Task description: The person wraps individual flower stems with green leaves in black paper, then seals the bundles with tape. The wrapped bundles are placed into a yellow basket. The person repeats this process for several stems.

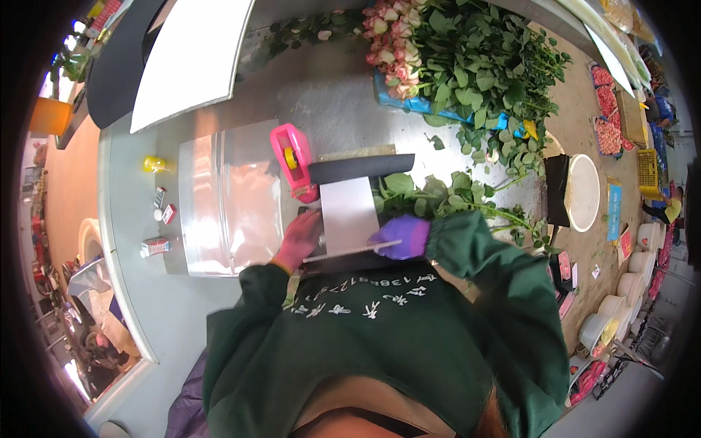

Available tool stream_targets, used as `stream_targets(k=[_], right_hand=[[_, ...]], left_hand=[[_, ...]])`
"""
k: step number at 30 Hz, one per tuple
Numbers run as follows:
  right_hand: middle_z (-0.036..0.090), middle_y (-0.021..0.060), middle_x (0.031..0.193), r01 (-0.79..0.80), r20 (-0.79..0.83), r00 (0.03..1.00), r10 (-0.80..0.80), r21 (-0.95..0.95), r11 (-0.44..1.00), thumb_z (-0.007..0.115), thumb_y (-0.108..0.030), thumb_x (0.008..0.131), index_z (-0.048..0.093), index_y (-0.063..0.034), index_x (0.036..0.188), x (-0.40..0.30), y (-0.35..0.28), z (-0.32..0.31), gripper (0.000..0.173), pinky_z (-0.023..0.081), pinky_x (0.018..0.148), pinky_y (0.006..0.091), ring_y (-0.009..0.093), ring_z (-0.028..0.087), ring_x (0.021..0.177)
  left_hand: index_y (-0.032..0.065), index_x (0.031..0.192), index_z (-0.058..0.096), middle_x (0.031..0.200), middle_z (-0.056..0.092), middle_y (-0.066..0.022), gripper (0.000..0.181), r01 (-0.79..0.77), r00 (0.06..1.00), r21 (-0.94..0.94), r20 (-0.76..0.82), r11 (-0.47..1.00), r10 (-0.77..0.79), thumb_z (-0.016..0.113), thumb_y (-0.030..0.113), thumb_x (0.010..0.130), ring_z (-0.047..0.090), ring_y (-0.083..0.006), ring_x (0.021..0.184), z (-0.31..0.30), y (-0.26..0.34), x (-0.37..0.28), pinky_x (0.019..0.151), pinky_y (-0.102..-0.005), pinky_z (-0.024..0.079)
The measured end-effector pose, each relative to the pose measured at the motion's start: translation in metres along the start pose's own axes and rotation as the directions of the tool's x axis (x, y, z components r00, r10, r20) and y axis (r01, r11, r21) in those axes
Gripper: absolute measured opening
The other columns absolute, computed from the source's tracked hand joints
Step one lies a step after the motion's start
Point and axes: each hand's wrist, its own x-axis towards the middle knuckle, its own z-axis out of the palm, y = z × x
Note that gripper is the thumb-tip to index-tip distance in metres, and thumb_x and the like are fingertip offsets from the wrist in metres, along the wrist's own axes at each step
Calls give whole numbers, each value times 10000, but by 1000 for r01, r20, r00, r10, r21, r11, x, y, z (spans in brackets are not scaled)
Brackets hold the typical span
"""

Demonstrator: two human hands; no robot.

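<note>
A pale, flat white sheet [349, 211] lies in front of me on the metal worktable [328, 82]. My right hand [406, 236], in a purple glove, grips its lower right side, where a thin white edge crosses the fingers. At the sheet's lower left is my left hand [300, 239] in a pink glove, blurred, its fingertips partly hidden. Just above the left hand stands a pink tape dispenser [292, 161] with a yellow roll. A dark strip [364, 167] lies along the sheet's far edge. Leafy green stems [443, 197] extend to the right from beside the sheet.
Clear plastic sleeves [230, 202] lie to the left, near a yellow container [155, 163] and a small carton [155, 247]. Pink-and-white roses [397, 49] with leafy stems are piled at the far right on blue wrapping [408, 104]. A white bucket [584, 192] stands beyond the table's right edge.
</note>
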Motion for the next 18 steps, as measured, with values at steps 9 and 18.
stream_targets(k=[9, 18], right_hand=[[688, 117, 1034, -6, 201, 977, -71, 359, 933, 566, -286, 902, 659, -77, 1103, 22, 80, 13, 304, 496, 845, 356, 250, 650, 950], [628, 123, 1049, -256, -818, 521, 245, 124, 959, 579, -130, 827, 584, -49, 1134, 71, 265, -266, 318, 491, 788, 390, 252, 610, 931]], left_hand=[[107, 1217, 559, 1278, 515, -118, 430, -188, 980, 237, -12, 953, 197, 603, 226, 805, 441, -349, 1223, 9, 64, 71, 1038, -482, 331], [138, 1194, 572, 1276, 517, -116, 489, -117, 993, 221, 38, 968, 111, 679, 236, 727, 457, -339, 1198, 10, 64, 70, 1031, -509, 340]])
